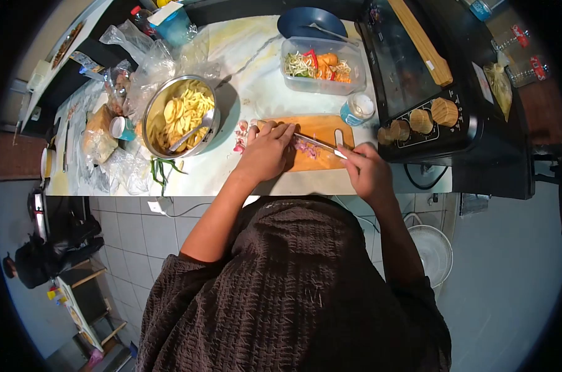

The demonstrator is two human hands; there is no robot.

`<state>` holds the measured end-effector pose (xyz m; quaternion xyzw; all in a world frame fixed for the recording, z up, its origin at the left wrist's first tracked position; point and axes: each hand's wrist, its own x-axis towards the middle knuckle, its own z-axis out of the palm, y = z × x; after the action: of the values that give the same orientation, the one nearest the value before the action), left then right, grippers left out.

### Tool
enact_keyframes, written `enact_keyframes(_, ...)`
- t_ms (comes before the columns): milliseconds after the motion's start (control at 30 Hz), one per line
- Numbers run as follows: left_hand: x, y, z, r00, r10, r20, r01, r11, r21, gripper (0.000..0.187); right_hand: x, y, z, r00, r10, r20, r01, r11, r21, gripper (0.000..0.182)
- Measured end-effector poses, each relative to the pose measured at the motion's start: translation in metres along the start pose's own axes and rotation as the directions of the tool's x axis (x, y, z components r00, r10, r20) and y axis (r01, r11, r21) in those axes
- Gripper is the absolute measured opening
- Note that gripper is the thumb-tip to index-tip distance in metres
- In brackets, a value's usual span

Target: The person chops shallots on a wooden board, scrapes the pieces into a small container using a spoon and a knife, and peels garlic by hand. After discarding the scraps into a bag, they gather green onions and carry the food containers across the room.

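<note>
A wooden cutting board lies near the counter's front edge. My right hand is closed around the handle of a knife, whose blade points left across the board. Beside and under the blade lie small chopped purple-pink pieces, which look like shallot. My left hand rests over the board's left part, its fingers stretched out and reaching the blade's tip end. Whether they press on the blade or on something beneath, I cannot make out. Reddish peelings lie just left of that hand.
Left stands a metal bowl of yellow sliced pieces with a spoon. Green chilies lie before it. Behind the board are a plastic food container, a dark pan and a jar. A black oven borders the right.
</note>
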<state>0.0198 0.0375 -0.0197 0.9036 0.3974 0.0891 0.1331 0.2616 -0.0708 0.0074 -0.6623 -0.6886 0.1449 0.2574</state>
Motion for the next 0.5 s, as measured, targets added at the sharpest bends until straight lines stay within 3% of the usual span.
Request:
enact_keyframes(100, -0.003, 0.001, -0.003, 1.000, 0.006, -0.002, -0.006, 0.999, -0.049, 0.064, -0.005, -0.008, 0.001, 0.999, -0.023, -0.038, 0.022, 0.999, -0.038, 0.033)
enact_keyframes(167, -0.004, 0.001, -0.003, 1.000, -0.021, 0.007, 0.021, 0.999, -0.047, 0.067, -0.011, -0.007, 0.013, 0.997, 0.000, -0.076, 0.007, 0.996, 0.084, 0.034)
enact_keyframes(267, -0.006, 0.004, -0.002, 0.999, -0.030, 0.014, 0.030, 1.000, -0.003, 0.069, -0.023, 0.011, 0.047, 0.990, 0.006, -0.139, 0.007, 0.996, 0.092, 0.033)
enact_keyframes(333, -0.005, 0.003, -0.004, 0.999, -0.029, 0.013, 0.029, 0.999, 0.015, 0.070, -0.013, 0.007, 0.037, 0.994, 0.009, -0.111, 0.002, 0.995, 0.103, 0.033)
enact_keyframes(400, -0.005, 0.002, -0.009, 1.000, -0.020, 0.006, 0.020, 0.998, 0.060, 0.055, -0.006, -0.005, 0.017, 0.997, 0.018, -0.075, -0.012, 0.997, 0.080, 0.033)
enact_keyframes(500, -0.007, 0.001, -0.009, 0.999, -0.029, 0.015, 0.029, 1.000, -0.002, 0.060, -0.010, -0.003, 0.025, 0.996, 0.012, -0.087, -0.007, 0.999, 0.052, 0.034)
